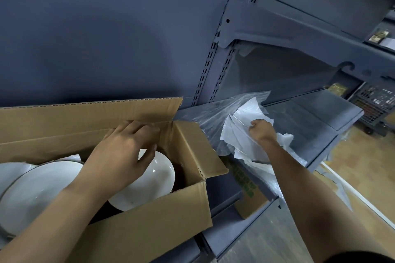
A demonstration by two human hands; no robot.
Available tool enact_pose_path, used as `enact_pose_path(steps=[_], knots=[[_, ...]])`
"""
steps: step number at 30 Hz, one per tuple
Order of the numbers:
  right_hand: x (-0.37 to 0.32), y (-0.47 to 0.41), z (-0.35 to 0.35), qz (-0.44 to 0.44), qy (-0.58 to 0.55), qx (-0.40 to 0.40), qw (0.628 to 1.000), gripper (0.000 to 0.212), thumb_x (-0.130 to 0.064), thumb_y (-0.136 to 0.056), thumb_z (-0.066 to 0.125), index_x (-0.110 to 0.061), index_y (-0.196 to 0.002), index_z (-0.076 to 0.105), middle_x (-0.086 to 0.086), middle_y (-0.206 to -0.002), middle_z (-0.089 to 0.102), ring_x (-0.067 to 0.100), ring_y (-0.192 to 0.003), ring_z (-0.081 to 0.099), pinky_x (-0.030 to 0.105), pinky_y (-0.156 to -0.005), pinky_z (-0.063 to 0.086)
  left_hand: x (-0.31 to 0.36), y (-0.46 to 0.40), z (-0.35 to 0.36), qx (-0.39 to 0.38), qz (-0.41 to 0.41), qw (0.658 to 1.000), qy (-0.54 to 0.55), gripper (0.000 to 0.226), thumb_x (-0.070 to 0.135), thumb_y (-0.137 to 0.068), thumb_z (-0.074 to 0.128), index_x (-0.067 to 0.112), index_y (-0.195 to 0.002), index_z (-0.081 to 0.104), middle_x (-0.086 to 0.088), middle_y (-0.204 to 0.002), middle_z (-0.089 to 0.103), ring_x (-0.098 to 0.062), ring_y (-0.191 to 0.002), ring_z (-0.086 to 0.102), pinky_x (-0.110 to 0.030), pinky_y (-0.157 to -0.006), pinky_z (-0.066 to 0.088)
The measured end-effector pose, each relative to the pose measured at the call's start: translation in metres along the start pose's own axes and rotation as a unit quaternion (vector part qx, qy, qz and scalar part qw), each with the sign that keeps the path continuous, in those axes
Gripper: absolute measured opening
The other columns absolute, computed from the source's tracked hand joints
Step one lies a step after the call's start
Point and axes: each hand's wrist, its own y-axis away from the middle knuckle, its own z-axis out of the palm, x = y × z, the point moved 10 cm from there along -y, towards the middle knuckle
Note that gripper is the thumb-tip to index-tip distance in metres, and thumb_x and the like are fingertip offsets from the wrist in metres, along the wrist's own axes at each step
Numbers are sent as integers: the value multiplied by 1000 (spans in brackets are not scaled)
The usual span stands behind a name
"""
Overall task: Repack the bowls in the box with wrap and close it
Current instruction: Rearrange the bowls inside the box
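An open cardboard box (162, 230) stands on a grey shelf at the lower left. Several white bowls lie inside, one (147, 186) at the box's right end and another (40, 190) to its left. My left hand (119, 156) hovers over the right bowl with relaxed fingers, fingertips near the back flap (85, 117). To the right, my right hand (261, 130) grips white wrapping paper (241, 132) that lies on clear plastic film (205, 117) on the shelf. A bowl rim shows under the paper.
The grey shelf surface (310, 117) runs to the right, with slotted uprights (211, 64) behind. A second cardboard box (248, 196) with green print sits lower down. A dark crate (376, 104) stands at the far right, on a wooden floor (363, 173).
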Motion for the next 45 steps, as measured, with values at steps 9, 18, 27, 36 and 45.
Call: enact_pose_path(steps=[9,18,27,36,45], knots=[[-7,-12,-1,-39,118,49,991,28,-21,-96,46,-12,-105,72,13,-111,66,31,-110,54,37,-96,38,2,1,-3,5,2,1000,5,36,36,-86,35,23,-99,66,8,-108,64,-22,-101,58,-39,-77,49],[-30,19,-29,-142,98,147,974,26,-19,-98,46,-15,-103,71,7,-123,61,27,-120,44,37,-92,22,-3,4,1,-22,-20,999,32,37,38,-84,34,24,-98,65,8,-107,65,-22,-101,59,-40,-81,49],[-90,104,-94,-259,-94,149,949,17,-22,-94,57,-12,-97,71,3,-97,70,23,-88,63,34,-72,48,8,15,-31,0,-50,994,102,43,44,-81,39,24,-105,68,9,-106,67,-17,-98,60,-21,-69,41],[-190,237,-141,-377,-265,42,887,10,-16,-91,62,-14,-90,72,-7,-88,69,5,-84,59,7,-73,41,7,41,-94,43,-123,979,159,35,27,-89,61,28,-124,57,18,-103,56,-8,-89,52,-17,-73,34],[-251,322,-159,-451,-376,-61,807,19,-15,-89,64,-33,-84,68,-25,-81,68,-4,-80,63,12,-76,45,-17,76,-166,158,-178,898,370,16,37,-88,61,25,-98,67,19,-92,69,8,-85,60,-9,-75,44]])
